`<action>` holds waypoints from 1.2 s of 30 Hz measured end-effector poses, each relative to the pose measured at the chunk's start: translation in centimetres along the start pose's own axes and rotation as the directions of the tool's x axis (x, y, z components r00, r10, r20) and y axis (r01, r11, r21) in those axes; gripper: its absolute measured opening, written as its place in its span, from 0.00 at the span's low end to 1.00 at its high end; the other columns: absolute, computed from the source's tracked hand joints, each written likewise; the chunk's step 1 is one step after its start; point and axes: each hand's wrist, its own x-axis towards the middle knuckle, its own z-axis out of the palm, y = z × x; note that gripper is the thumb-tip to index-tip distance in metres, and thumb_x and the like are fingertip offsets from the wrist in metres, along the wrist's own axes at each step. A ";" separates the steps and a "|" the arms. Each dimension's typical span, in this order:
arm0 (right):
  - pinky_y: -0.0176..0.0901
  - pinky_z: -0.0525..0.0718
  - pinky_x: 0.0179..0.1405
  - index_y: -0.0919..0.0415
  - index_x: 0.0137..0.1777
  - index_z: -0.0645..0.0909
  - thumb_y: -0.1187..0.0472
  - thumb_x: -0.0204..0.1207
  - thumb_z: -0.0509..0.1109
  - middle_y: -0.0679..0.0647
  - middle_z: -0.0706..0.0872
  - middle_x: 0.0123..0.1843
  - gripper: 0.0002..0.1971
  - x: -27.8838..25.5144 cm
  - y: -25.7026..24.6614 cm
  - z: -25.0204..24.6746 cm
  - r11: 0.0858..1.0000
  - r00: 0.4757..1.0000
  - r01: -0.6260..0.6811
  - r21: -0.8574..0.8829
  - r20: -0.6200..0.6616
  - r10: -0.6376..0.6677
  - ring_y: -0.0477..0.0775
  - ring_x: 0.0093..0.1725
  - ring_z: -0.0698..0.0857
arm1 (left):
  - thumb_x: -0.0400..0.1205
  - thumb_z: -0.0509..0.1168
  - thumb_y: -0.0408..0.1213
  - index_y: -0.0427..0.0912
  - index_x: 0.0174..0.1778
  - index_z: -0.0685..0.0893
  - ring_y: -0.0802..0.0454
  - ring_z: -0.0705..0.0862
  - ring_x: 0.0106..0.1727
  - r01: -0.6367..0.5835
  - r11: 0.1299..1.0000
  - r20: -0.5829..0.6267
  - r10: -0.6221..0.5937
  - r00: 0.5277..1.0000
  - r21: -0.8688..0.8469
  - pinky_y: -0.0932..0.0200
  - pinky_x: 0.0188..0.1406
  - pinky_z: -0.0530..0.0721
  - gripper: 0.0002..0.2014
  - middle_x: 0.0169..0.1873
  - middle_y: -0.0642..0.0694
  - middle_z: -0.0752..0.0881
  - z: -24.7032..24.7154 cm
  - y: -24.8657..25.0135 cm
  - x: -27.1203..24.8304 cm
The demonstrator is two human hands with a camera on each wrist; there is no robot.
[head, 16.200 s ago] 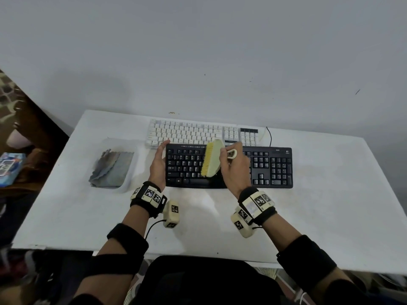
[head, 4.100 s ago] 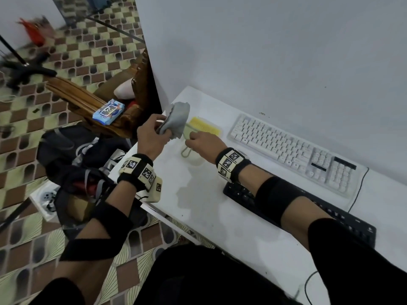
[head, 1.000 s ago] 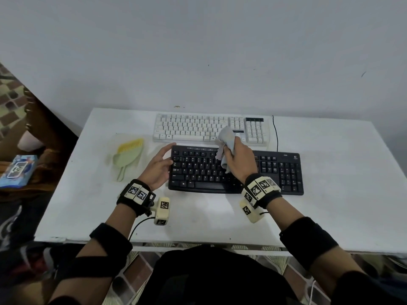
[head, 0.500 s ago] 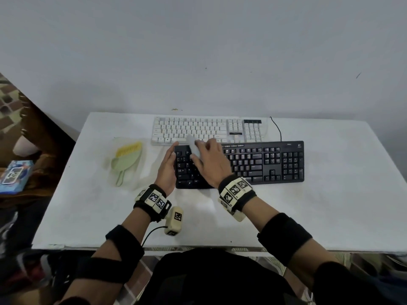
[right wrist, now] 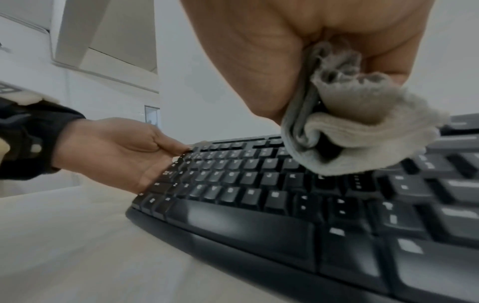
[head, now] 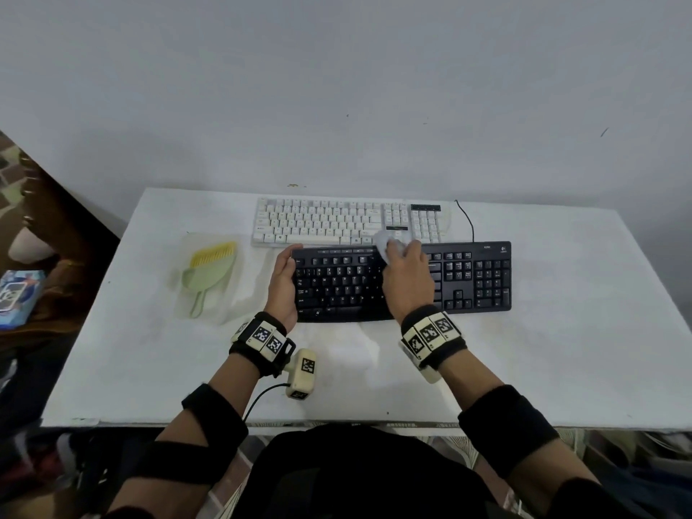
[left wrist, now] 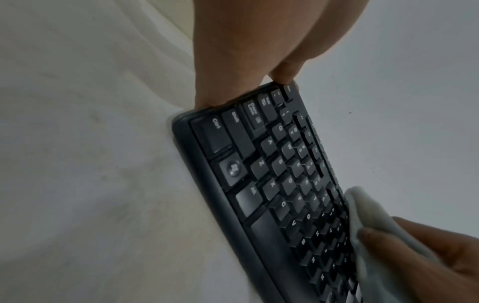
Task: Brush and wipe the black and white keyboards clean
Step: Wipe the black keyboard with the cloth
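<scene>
Lying lengthwise across the white counter (head: 561,350), the black keyboard (head: 475,279) has its long axis running left to right just in front of the person, its far edge next to the white keyboard (head: 318,221), which sits behind it, closer to the wall. The right hand (head: 408,282) is clenched round a bunched grey cloth (right wrist: 362,131), the fabric pinched between thumb and curled fingers, and holds it over the upper rows near the middle of the black board; whether the cloth is pressing the keys or just above them is hard to say from the wrist view. The left hand (head: 284,284) is a released grip: its fingers lie straight along the board's left end, thumb on the corner, bracing it rather than clasping it.

Since the cloth sits near mid-length, the unwiped stretch most likely lies to the right, toward the number pad, so the next stroke should run along the long axis away from the bracing hand. The right hand is the nearer one for that; the left only needs to stop the board sliding.

Further left, a pale green brush (head: 208,275) with yellow bristles rests on a clear tray (head: 179,305), well apart from both hands.
</scene>
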 end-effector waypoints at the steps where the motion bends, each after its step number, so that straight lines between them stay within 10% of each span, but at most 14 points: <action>1: 0.55 0.91 0.50 0.65 0.77 0.72 0.67 0.82 0.66 0.67 0.74 0.64 0.23 0.0 0.3 -0.2 1.000 1.000 -0.015 -0.010 -0.006 0.015 0.64 0.56 0.80 | 0.95 0.48 0.38 0.53 0.69 0.81 0.51 0.87 0.57 -0.001 1.000 0.001 0.001 1.000 0.001 0.53 0.47 0.88 0.17 0.62 0.46 0.88 0.0 0.0 0.0; 9: 0.51 0.90 0.33 0.55 0.76 0.75 0.66 0.79 0.69 0.64 0.76 0.62 0.25 -1.0 -7.3 2.3 0.953 0.951 0.303 0.014 0.053 -0.304 0.64 0.54 0.81 | 0.95 0.51 0.37 0.49 0.70 0.81 0.50 0.88 0.56 -0.046 0.998 -0.017 0.046 0.999 -0.046 0.51 0.51 0.88 0.15 0.60 0.45 0.88 0.1 -0.3 -0.3; 18: 0.57 0.92 0.46 0.58 0.77 0.76 0.64 0.82 0.67 0.67 0.75 0.68 0.23 -0.5 -0.2 0.0 1.000 1.000 0.001 -0.032 0.009 -0.001 0.65 0.53 0.82 | 0.95 0.49 0.37 0.51 0.68 0.82 0.50 0.86 0.57 -0.039 0.999 -0.036 0.038 0.999 -0.034 0.52 0.50 0.87 0.16 0.61 0.45 0.87 0.3 -0.5 0.2; 27: 0.52 0.90 0.35 0.58 0.72 0.77 0.63 0.81 0.68 0.64 0.76 0.62 0.20 -0.6 -6.1 0.7 0.958 0.957 0.284 0.043 0.048 -0.286 0.62 0.49 0.82 | 0.94 0.51 0.36 0.50 0.66 0.83 0.50 0.88 0.53 -0.078 0.996 -0.050 0.076 0.996 -0.046 0.52 0.49 0.88 0.15 0.57 0.45 0.89 0.5 -0.7 -0.2; 36: 0.55 0.91 0.41 0.60 0.75 0.76 0.60 0.84 0.66 0.64 0.74 0.65 0.20 -0.6 -2.8 -0.2 0.997 0.995 0.074 -0.026 0.062 -0.072 0.62 0.50 0.82 | 0.94 0.50 0.36 0.49 0.68 0.82 0.49 0.87 0.57 -0.073 0.996 -0.062 0.070 0.996 -0.046 0.53 0.49 0.87 0.16 0.61 0.43 0.88 0.7 -0.5 -0.3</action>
